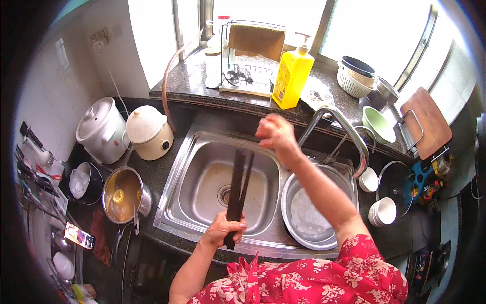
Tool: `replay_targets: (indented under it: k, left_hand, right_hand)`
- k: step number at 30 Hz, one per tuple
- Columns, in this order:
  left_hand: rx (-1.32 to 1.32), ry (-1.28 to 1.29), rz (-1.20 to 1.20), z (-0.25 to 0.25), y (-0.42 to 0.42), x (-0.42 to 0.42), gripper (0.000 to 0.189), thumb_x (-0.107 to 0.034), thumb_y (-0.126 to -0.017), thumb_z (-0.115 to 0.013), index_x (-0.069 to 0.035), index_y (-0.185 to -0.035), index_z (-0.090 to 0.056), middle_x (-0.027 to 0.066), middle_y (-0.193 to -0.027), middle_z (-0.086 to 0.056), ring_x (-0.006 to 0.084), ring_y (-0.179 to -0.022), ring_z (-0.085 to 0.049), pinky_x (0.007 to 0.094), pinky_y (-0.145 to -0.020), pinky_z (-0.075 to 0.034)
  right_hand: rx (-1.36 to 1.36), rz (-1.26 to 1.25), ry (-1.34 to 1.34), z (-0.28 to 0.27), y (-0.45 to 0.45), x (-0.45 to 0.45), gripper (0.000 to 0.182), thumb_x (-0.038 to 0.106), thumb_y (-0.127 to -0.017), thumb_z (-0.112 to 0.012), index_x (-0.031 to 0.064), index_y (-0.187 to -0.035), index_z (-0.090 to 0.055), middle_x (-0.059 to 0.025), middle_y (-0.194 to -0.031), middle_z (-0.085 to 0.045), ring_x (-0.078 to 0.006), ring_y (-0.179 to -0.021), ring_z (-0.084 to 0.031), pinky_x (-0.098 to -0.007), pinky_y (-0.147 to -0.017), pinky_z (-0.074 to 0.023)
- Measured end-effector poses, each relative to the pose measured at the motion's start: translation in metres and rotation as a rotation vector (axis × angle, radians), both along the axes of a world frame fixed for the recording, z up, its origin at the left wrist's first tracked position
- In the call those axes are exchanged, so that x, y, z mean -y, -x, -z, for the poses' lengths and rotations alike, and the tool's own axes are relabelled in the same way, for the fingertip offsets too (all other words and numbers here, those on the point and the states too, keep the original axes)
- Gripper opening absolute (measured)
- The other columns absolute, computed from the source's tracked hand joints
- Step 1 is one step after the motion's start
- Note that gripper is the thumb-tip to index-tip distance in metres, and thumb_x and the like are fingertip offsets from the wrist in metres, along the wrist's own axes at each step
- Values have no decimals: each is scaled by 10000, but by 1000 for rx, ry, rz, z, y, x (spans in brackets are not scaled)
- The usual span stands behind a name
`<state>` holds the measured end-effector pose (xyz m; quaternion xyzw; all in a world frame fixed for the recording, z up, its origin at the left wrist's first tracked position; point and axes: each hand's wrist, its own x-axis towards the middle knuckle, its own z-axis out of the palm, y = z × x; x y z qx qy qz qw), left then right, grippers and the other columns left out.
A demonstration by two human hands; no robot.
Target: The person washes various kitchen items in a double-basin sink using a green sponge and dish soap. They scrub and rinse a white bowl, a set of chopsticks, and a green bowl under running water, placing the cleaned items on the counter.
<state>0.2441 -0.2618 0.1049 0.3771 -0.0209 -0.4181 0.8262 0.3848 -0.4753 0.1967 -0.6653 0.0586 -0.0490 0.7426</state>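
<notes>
My left hand grips a bundle of long dark chopsticks near its lower end. The bundle points away from me over the left basin of a stainless steel sink, and one part stands slightly apart from the rest. Beyond the bundle's far end is my right hand, raised near the sink's back edge and left of the chrome faucet. Its fingers are curled and blurred; whether anything is in them cannot be made out. Below my right forearm, a round metal basin sits in the right-hand sink.
Left of the sink stand a saucepan, a cream electric pot and a white slow cooker. On the back ledge are a yellow pump bottle, a wire rack and a green bowl. White bowls stand at right.
</notes>
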Motion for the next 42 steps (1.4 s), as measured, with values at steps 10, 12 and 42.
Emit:
replay_targets:
  k: [10, 12, 42]
  left_hand:
    - [-72, 32, -211, 12, -7, -22, 298, 22, -715, -582, -15, -965, -425, 95, -663, -513, 153, -456, -481, 311, -422, -433]
    - [-62, 53, -200, 18, -13, -23, 277, 12, -713, -575, -23, -947, -431, 100, -660, -499, 145, -438, -463, 312, -411, -429]
    - [-211, 66, -415, 41, 29, -81, 276, 11, -716, -585, -37, -938, -428, 109, -692, -500, 139, -445, -463, 295, -408, -412]
  right_hand:
    - [233, 807, 881, -60, -134, 95, 1025, 316, -500, -806, -54, -1247, -208, -230, -1185, -383, -339, -1154, -344, -388, -966, -296]
    - [298, 836, 862, -49, -158, 126, 923, 214, -534, -803, -41, -1220, -241, -196, -1107, -466, -294, -1036, -482, -351, -900, -385]
    - [222, 7, 767, 199, 9, -45, 796, 96, -545, -671, 45, -1230, -267, -142, -1086, -440, -281, -1010, -464, -334, -898, -365]
